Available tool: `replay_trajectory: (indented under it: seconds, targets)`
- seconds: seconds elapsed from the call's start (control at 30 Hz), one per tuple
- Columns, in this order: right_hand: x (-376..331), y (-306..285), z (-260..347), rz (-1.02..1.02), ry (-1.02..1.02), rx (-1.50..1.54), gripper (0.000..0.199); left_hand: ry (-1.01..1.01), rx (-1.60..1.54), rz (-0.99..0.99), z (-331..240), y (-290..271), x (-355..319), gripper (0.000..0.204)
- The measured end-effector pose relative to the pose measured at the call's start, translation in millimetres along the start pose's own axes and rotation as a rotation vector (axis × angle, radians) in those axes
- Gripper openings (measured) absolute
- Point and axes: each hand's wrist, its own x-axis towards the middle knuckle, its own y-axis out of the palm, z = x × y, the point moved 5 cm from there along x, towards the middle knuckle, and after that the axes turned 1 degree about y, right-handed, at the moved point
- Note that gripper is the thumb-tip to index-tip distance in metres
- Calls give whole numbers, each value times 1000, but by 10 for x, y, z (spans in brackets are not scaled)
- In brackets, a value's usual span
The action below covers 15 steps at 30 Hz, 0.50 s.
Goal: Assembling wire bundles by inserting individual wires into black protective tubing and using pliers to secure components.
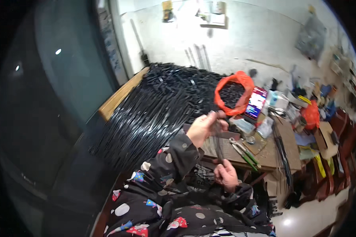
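Thin dark strips [219, 143], blurred by motion, run between my hands over the front edge of the table. My left hand [203, 128] is closed round their upper part, just in front of an orange-red plastic bag [245, 80] full of small black pieces [231, 93]. Lower down, my right hand [226, 174] pinches the bottom end of the strips. A large heap of long black strips [154, 104] lies to the left of my hands. How many strips I hold cannot be made out.
Right of the bag lies a phone [256, 103] with a lit screen. Green-handled pliers [247, 156] rest at the table's front edge. More long black strips [281, 152] hang over the table [287, 136] at the right. A wooden board [122, 94] borders the heap.
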Motion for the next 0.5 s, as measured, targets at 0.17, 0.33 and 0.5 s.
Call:
replay_trajectory:
  seconds: [0.17,0.33,0.5]
  targets:
    - [31,-141,101,-73,-91,-86,16,-240,825,9,-72,-725,-226,25]
    - [122,16,249,-21,-113,-87,18,63,1562,-821,-888,-2221,-781,21]
    - [116,58,573,-138,-197,-131,19,-310,2280,-898,-1024,-2902,-902,17]
